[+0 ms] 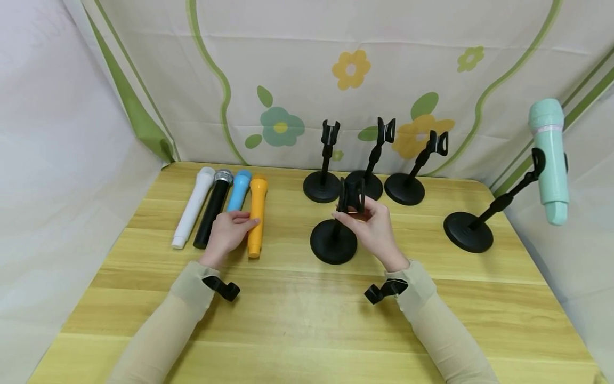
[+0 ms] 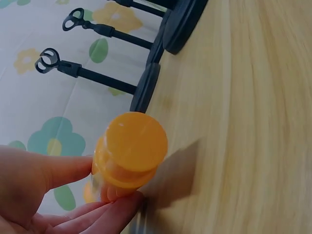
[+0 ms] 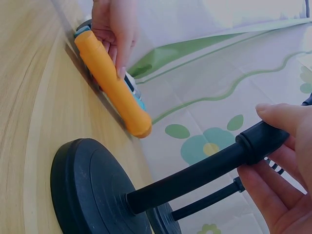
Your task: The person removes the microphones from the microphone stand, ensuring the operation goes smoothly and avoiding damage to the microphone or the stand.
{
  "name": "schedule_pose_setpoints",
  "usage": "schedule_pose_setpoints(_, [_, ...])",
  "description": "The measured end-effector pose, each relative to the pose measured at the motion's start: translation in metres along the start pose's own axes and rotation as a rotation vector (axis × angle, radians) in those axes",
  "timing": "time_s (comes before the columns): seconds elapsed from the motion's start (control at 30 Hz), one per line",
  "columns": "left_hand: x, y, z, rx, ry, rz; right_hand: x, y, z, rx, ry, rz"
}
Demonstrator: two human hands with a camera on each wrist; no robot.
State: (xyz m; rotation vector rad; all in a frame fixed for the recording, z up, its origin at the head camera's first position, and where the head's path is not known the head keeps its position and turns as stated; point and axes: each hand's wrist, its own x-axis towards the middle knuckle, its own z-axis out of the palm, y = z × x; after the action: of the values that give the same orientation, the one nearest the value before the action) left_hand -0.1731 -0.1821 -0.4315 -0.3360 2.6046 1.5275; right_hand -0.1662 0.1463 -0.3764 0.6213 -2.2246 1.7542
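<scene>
With thumb and fingers my left hand [image 1: 229, 233] pinches the orange microphone [image 1: 257, 213], the rightmost of the microphones on the table. Its rounded orange end faces the camera in the left wrist view. Beside it lie a blue microphone [image 1: 239, 189], a black one with a silver head [image 1: 213, 208] and a white one [image 1: 194, 208]. My right hand [image 1: 376, 228] grips the upper part of a black microphone stand [image 1: 334, 242] near its clip. In the right wrist view the thumb and fingers are around the top of its post [image 3: 195, 180].
Behind the held stand are three more black stands, left [image 1: 322, 186], middle [image 1: 371, 184] and right [image 1: 405, 188], with vacant clips. At the right, another stand [image 1: 468, 232] carries a mint green microphone [image 1: 550, 165], tilted upright. A flowered curtain [image 1: 297, 69] hangs along the table's back edge.
</scene>
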Motion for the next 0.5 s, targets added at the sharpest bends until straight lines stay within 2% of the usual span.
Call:
schedule_pose_setpoints(0.23, [0.0028, -0.0014, -0.0005, 0.101, 0.077, 0.069, 0.0, -0.0017, -0.0004, -0.002, 0.004, -0.006])
schedule_pose_setpoints(0.5, [0.0008, 0.0011, 0.0023, 0.141, 0.105, 0.085, -0.0004, -0.0014, -0.0003, -0.002, -0.001, 0.003])
